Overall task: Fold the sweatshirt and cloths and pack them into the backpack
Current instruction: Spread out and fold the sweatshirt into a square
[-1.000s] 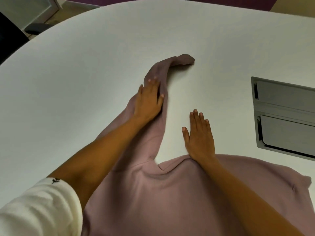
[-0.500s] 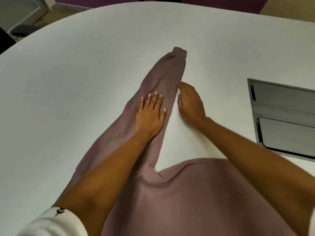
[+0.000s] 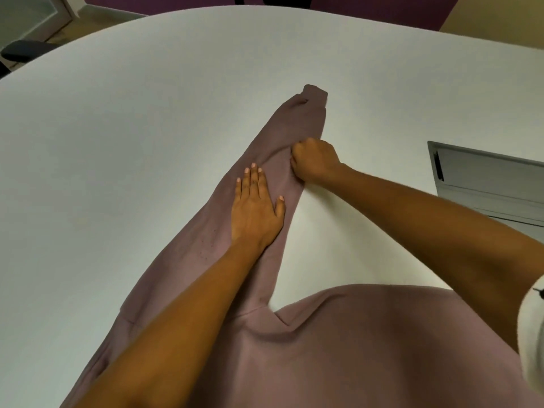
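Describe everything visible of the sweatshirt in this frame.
The sweatshirt is dusty mauve, fleece-like knit, lying flat on the white table. One sleeve stretches away diagonally, its cuff at the far end. The left hand presses flat on the sleeve; the right hand grips its right edge. The body runs out of frame below.

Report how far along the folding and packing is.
Done: the sweatshirt lies spread on the table, sleeve stretched out. In hand: the left hand presses flat on the sleeve while the right hand grips its edge. Left: no fold shows yet; cloths and backpack are not in view, so nothing looks packed.
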Motion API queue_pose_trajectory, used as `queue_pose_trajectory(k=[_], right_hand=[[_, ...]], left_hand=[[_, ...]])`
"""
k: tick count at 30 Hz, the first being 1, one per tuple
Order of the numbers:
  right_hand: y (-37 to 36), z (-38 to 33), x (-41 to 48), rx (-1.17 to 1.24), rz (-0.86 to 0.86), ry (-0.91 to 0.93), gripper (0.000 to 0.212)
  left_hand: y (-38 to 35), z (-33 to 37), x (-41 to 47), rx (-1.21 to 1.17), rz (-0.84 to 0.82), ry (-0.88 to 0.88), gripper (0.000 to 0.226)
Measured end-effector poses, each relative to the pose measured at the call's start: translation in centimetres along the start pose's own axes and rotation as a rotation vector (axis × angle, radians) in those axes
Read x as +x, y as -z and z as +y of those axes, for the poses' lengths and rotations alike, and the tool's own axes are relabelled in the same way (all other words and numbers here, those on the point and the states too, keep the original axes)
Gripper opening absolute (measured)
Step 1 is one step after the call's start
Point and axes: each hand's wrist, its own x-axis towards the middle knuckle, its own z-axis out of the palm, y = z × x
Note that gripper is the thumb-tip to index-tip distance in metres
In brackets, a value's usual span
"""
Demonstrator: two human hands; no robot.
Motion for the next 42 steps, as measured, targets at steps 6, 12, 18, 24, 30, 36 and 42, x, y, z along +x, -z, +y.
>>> queue_pose_trajectory(k=[6, 12, 18, 24, 30, 36, 42], right_hand=[[0.6, 0.8, 5.1, 0.155, 0.074, 0.116, 0.038], [0.2, 0.9, 8.0, 0.017, -0.059, 0.333, 0.05], [1.8, 0.4, 7.0, -0.175, 0.018, 0.268, 0.029], [4.2, 2.1, 3.8, -0.114, 0.365, 0.375, 0.017], [7.7, 4.3, -2.8, -0.04, 0.46, 0.554, 0.019], [10.6, 4.4, -11.0, 0.039, 0.491, 0.478, 0.003], [13.7, 4.5, -19.1, 0.054, 0.525, 0.427, 0.029]], left_hand=[[0.0, 0.1, 0.1, -0.017, 0.004, 0.007, 0.071], [-0.4, 0.0, 0.2, -0.042, 0.004, 0.021, 0.069], [-0.4, -0.1, 0.2, -0.081, 0.024, 0.018, 0.068], [-0.3, -0.2, 0.0, -0.211, 0.085, 0.019, 0.073], [2.0, -0.1, -2.5, -0.281, 0.15, -0.06, 0.081], [6.5, 0.9, -4.5, -0.165, 0.204, -0.03, 0.066], [12.0, 1.3, -6.4, -0.205, 0.273, -0.177, 0.012]])
